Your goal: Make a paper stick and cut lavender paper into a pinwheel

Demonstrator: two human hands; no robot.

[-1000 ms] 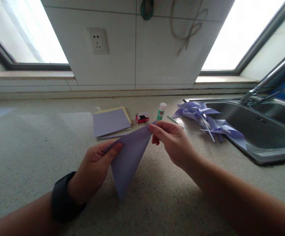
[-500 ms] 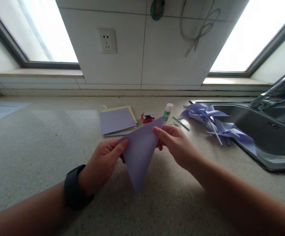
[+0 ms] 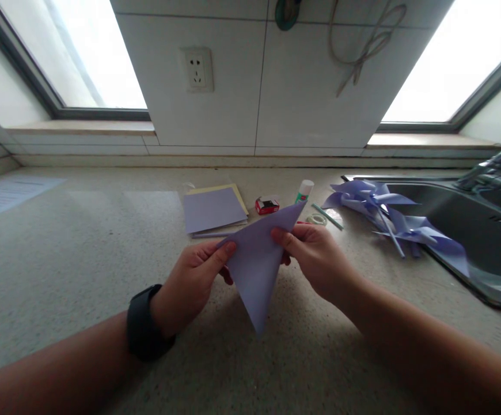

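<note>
A lilac sheet of paper folded into a triangle [image 3: 257,265] hangs above the speckled counter [image 3: 82,253], its point aimed down. My left hand [image 3: 194,282], with a black watch on the wrist, pinches its left corner between thumb and fingers. My right hand [image 3: 315,256] pinches the upper right edge near the far corner. Both hands hold the paper off the counter.
Behind the hands lie a stack of lilac and yellow paper [image 3: 213,208], a small red box [image 3: 266,205], a glue stick [image 3: 304,191], a tape roll [image 3: 317,219] and a green straw [image 3: 327,217]. Lilac paper pinwheels [image 3: 388,216] rest by the steel sink [image 3: 488,230] on the right.
My hands have drawn closer together on the folded paper, the right thumb sliding inward along its edge. The view has shifted to the left.
</note>
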